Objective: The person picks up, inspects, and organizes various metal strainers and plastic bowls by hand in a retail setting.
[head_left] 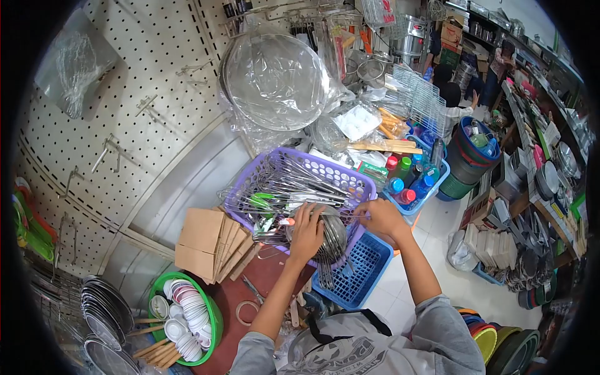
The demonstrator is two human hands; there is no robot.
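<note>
In front of me a purple basket (365, 181) holds many long metal kitchen utensils (294, 178). My left hand (306, 234) lies over the near part of the basket, fingers stretched out, touching a round metal piece that looks like a strainer or ladle (334, 231). At the basket's right rim my right hand (382, 220) is closed in a pinch around a thin metal handle (350, 215) that runs across toward my left hand. The far end of this handle is hard to make out. A green-handled utensil (261, 200) sticks out left of my left hand.
A blue basket (359, 269) stands below the purple one. Cardboard pieces (203, 244) lean at its left. A green tub (215, 312) holds white spoons. Coloured bottles (406, 181) fill a blue crate. Wrapped round sieves (275, 81) hang on the pegboard (150, 62). Other people are in the background.
</note>
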